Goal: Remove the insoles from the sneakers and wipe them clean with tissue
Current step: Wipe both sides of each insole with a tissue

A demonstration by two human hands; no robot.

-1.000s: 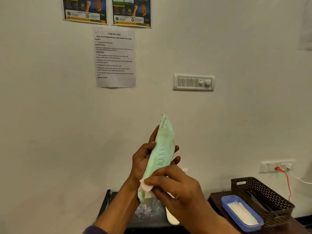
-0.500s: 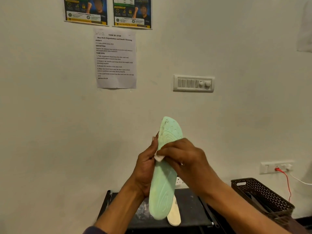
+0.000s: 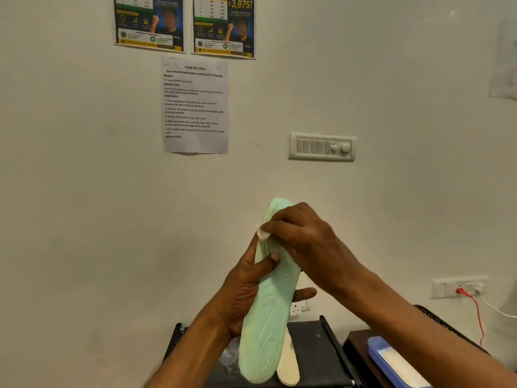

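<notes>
1. Right now our left grip (image 3: 246, 289) holds the mint-green insole (image 3: 268, 326) upright at mid-length. The thumb lies across its front and the fingers wrap behind.
2. Our right grip (image 3: 302, 233) sits just above the left and pinches a small wad of tissue (image 3: 263, 233) against the toe end of the insole.
3. We judge the wiping to be under way, near the toe.
4. Risk: the insole looks soft, and the right grip presses above where the left one supports it. A hard stroke could fold the toe back, and the tissue would skip over the surface.
5. Risk: the wad is small and held only at the fingertips, so dragging it over the moulded ridges could tear it or pull it free.
6. Risk: a cream insole (image 3: 288, 362) shows below the left grip, behind the green one. We cannot tell whether the left grip holds it too or it rests on the black rack (image 3: 313, 348) beneath. If it is held, shifting the hold could drop it.
7. Hidden: the sneakers are out of view, and most of the tissue sits under the right fingers.
8. We cannot see the back of the green insole, or tell whether any dirt remains on it.
9. Cut off: right of and below the right grip, a blue tray (image 3: 389, 359) of something whitish runs out of the picture.
</notes>
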